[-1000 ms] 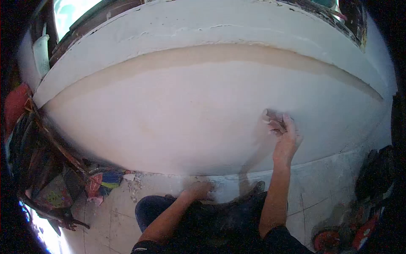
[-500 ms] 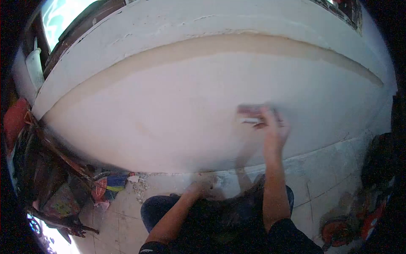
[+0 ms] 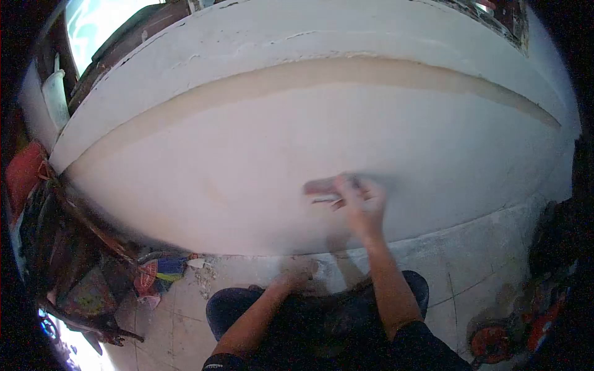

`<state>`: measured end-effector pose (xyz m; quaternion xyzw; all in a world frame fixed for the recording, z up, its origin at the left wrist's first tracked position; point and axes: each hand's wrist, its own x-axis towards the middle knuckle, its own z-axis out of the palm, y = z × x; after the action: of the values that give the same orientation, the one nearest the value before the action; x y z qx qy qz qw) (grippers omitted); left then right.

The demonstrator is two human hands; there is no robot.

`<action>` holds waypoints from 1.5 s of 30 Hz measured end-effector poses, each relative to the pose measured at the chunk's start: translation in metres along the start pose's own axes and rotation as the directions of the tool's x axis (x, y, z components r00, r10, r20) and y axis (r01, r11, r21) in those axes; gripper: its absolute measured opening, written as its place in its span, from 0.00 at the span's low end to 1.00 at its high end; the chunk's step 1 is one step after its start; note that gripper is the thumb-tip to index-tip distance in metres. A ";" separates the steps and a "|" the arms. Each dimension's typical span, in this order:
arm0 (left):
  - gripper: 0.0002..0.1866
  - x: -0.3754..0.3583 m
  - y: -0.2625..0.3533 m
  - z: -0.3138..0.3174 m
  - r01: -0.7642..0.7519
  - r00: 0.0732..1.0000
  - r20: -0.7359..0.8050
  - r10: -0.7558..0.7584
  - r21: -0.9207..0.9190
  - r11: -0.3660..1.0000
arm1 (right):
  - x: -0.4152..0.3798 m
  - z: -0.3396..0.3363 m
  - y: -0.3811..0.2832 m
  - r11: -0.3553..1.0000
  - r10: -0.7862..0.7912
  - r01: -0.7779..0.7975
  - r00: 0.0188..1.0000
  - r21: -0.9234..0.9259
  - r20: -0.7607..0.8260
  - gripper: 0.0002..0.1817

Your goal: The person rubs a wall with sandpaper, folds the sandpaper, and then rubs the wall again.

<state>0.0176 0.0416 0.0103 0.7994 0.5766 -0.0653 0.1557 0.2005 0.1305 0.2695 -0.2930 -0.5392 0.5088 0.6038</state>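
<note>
Against the white wall panel (image 3: 216, 148) my right hand (image 3: 364, 207) grips a reddish-brown sanding block (image 3: 320, 187), with a pale strip showing along its lower side. The thumb and fingers are closed around its right end, slightly blurred by motion. Low in the view, my left hand (image 3: 298, 278) is near my knees, just in front of the foot of the wall. Its fingers are dim and smeared. A shadow of my right arm falls on the wall below the block.
A beige band (image 3: 278, 71) arches over the panel beneath a cracked white ledge (image 3: 247, 31). Bags and colored wrappers (image 3: 167, 267) clutter the left floor, with crumbled debris (image 3: 204, 281) beside them. A round red object (image 3: 490, 340) lies at lower right on the tiled floor (image 3: 470, 281).
My right hand has moved left and down across the wall with the sanding block. My left hand has stayed in about the same place.
</note>
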 end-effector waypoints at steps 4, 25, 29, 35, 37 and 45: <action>0.37 -0.003 0.002 -0.003 -0.015 0.999 0.043 0.020 -0.105 0.994 | 0.014 -0.035 -0.054 0.987 -0.091 0.118 0.968 0.108 -0.234 0.13; 0.34 -0.001 -0.017 0.056 0.050 0.999 0.027 -0.046 -0.190 0.981 | 0.017 -0.050 -0.040 0.998 -0.058 0.052 0.972 -0.035 -0.228 0.14; 0.32 -0.008 0.008 -0.011 -0.025 0.999 0.045 0.022 0.054 0.998 | -0.003 -0.003 -0.007 0.970 0.030 0.011 0.986 -0.242 0.166 0.14; 0.30 -0.028 0.031 -0.069 -0.070 0.991 0.107 0.076 -0.061 0.996 | 0.013 -0.053 -0.025 0.975 0.016 -0.025 0.999 -0.222 -0.042 0.13; 0.29 -0.021 0.025 -0.052 -0.014 0.971 0.241 0.015 -0.005 1.000 | 0.022 -0.082 -0.045 0.992 -0.118 0.097 0.950 -0.084 -0.290 0.11; 0.28 -0.026 0.024 -0.041 -0.129 0.984 -0.130 0.121 -0.054 0.990 | 0.011 -0.052 -0.037 0.933 0.119 -0.018 0.958 -0.359 0.263 0.15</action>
<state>0.0288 0.0249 0.0599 0.8313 0.5357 0.0135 0.1476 0.2599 0.1392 0.2934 -0.3404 -0.6908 0.4612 0.4407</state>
